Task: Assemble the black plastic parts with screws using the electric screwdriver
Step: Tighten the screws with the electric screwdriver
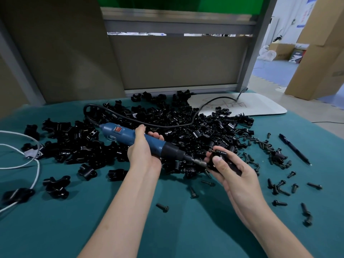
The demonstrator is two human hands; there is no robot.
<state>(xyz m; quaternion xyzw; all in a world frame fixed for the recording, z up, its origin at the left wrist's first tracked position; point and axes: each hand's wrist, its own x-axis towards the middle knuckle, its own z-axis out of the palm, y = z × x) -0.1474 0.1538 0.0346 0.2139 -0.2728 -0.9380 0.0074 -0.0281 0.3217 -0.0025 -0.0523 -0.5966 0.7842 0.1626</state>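
On the left we saw a white cord [38, 170] lying on the green tabletop [83, 220]. Next came a big pile of black plastic parts [176, 123]. The left hand [143, 153] was wrapped around the blue electric screwdriver [121, 134]. Its tip pointed into one black part [228, 164] that the right hand [240, 181] pinched tight, up off the tabletop. Loose screws [279, 187] lay on the right. We thought the tip could slip off the screw if the tool leaned. Then it might poke the thumb or spin the part loose.
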